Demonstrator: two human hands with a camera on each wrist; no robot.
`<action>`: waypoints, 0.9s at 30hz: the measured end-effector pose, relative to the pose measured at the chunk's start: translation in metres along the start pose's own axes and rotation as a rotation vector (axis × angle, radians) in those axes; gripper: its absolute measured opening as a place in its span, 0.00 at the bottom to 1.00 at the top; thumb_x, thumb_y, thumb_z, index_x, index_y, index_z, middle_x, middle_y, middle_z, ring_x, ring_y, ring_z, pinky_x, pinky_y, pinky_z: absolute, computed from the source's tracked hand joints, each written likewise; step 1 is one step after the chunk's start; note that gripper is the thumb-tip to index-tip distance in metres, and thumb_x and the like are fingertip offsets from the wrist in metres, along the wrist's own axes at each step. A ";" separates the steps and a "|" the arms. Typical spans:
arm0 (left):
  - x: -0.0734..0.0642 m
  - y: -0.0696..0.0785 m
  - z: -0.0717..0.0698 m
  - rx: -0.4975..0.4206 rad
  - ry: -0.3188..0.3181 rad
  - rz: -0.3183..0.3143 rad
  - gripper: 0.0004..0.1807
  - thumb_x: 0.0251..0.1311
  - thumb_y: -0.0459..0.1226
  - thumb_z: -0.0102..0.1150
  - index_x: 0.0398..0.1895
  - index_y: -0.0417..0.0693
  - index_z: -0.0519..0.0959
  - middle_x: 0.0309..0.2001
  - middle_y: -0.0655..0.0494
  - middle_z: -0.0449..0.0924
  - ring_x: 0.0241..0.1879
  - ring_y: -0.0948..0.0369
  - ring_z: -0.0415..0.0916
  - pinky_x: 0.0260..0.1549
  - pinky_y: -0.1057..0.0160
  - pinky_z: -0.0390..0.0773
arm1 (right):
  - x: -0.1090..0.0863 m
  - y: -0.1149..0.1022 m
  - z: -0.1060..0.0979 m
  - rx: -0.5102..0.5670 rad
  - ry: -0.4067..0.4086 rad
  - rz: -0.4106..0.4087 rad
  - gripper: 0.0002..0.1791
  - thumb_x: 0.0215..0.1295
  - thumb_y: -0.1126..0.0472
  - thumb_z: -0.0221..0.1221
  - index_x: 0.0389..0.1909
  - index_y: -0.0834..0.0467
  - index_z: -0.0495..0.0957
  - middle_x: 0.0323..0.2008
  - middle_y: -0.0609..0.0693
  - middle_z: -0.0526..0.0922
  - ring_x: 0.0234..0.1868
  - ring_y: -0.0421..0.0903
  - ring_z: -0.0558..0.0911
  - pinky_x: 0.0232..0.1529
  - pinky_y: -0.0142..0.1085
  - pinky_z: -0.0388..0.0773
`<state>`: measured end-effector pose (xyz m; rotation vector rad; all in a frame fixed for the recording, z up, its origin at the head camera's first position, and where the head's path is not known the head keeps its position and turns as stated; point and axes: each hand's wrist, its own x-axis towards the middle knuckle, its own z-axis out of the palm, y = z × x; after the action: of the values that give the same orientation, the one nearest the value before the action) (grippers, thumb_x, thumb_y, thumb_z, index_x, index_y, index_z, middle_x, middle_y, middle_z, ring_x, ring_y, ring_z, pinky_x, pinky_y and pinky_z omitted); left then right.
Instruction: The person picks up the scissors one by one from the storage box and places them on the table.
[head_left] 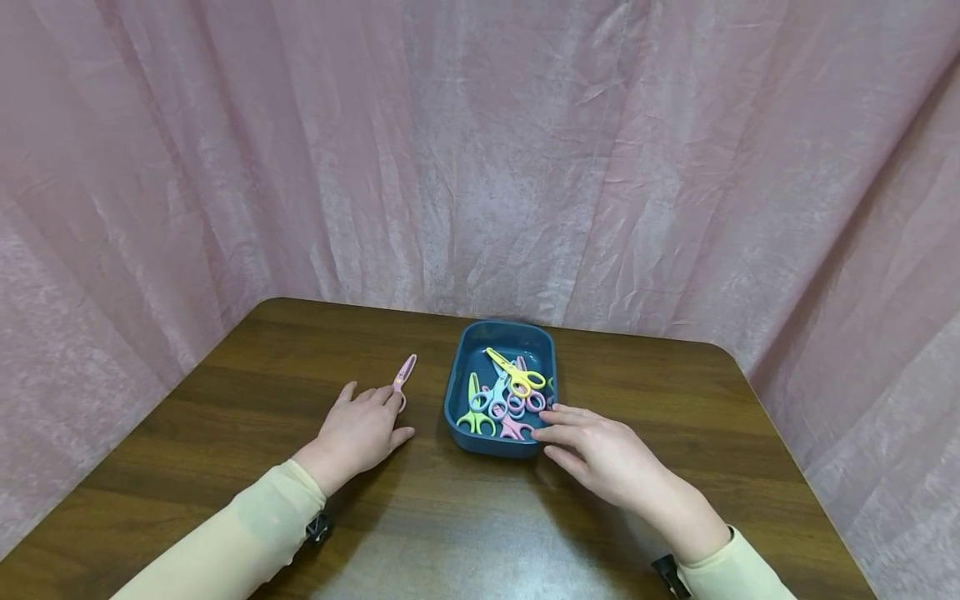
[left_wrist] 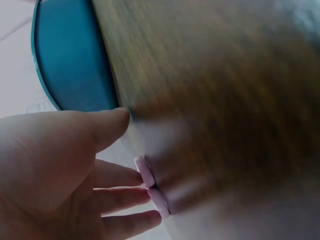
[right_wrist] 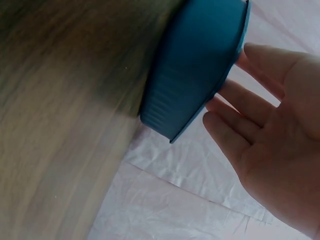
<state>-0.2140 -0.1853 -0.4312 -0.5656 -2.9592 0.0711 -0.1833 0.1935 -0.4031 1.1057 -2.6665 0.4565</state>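
A pair of pink scissors (head_left: 406, 369) lies on the table left of a blue bin. My left hand (head_left: 360, 433) reaches over its handle end, fingers extended and fingertips right at the handle loops (left_wrist: 145, 171) in the left wrist view. Several scissors lie heaped in the blue bin (head_left: 497, 446): yellow scissors (head_left: 517, 377) on top, light blue scissors (head_left: 497, 398), green scissors (head_left: 474, 407) and pink ones (head_left: 514, 428). At the bin's right front rim is my right hand (head_left: 603, 454), with loosely bent fingers whose tips overlap the rim; nothing shows in its grasp.
The brown wooden table (head_left: 465, 533) has rounded far corners. A pink curtain (head_left: 495, 167) hangs behind it and along both sides. The bin stands near the table's far edge. Each wrist wears a black strap (head_left: 318, 527).
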 end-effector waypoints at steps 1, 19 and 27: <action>0.000 0.000 0.000 0.000 0.001 0.003 0.29 0.74 0.54 0.70 0.63 0.41 0.83 0.66 0.42 0.83 0.67 0.44 0.81 0.71 0.29 0.66 | 0.001 0.000 0.001 -0.010 0.012 -0.008 0.14 0.76 0.60 0.70 0.59 0.53 0.92 0.66 0.53 0.87 0.70 0.55 0.83 0.66 0.55 0.81; 0.003 0.001 -0.001 0.021 -0.054 0.000 0.33 0.75 0.55 0.68 0.66 0.36 0.81 0.65 0.35 0.83 0.64 0.40 0.82 0.70 0.29 0.68 | 0.009 -0.004 0.016 -0.061 0.134 -0.009 0.08 0.68 0.62 0.76 0.46 0.56 0.95 0.54 0.53 0.92 0.62 0.55 0.88 0.61 0.52 0.85; 0.007 -0.003 -0.003 0.009 -0.095 -0.014 0.36 0.77 0.56 0.65 0.71 0.35 0.78 0.68 0.34 0.81 0.67 0.39 0.80 0.71 0.26 0.65 | 0.009 -0.005 0.015 -0.050 0.128 0.004 0.08 0.69 0.61 0.76 0.47 0.56 0.95 0.54 0.54 0.92 0.62 0.55 0.87 0.60 0.53 0.85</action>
<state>-0.2208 -0.1854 -0.4273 -0.5557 -3.0530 0.1135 -0.1872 0.1794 -0.4135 1.0220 -2.5557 0.4435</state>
